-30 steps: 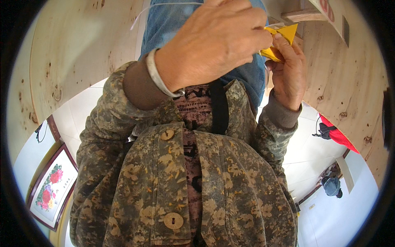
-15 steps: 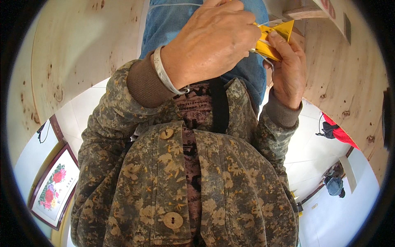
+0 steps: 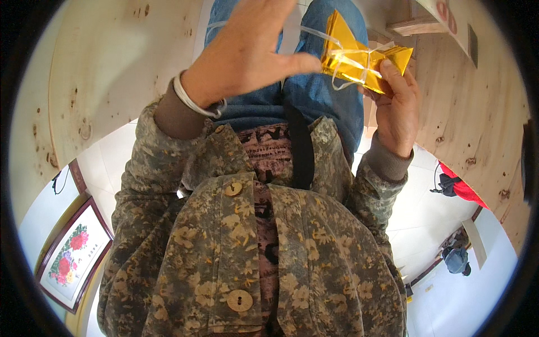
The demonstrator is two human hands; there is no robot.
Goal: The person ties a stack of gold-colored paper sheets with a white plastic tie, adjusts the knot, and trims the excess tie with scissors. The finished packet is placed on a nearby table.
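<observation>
A bundle of shiny gold foil paper [image 3: 351,53], folded into points, is bound around its middle with thin whitish string [image 3: 368,59]. My right hand [image 3: 397,104] pinches its right end, thumb on top and fingers beneath. My left hand [image 3: 241,53], wearing a pale bracelet [image 3: 188,96], is raised with its thumb stretched toward the bundle's left edge; whether they touch I cannot tell. Its fingertips run past the top of the picture. The string extends leftward from the bundle and passes by the left hand; a loose loop hangs under the gold foil.
Pale knotty wooden boards [image 3: 101,73] flank me on the left and right. My jeans-covered legs [image 3: 337,106] lie below the hands. A framed flower picture [image 3: 73,255] is at lower left; a red item [image 3: 469,188] shows at right.
My left hand has come off the bundle and moved left, uncovering its left side and the string. The right hand has kept its hold, lowering slightly.
</observation>
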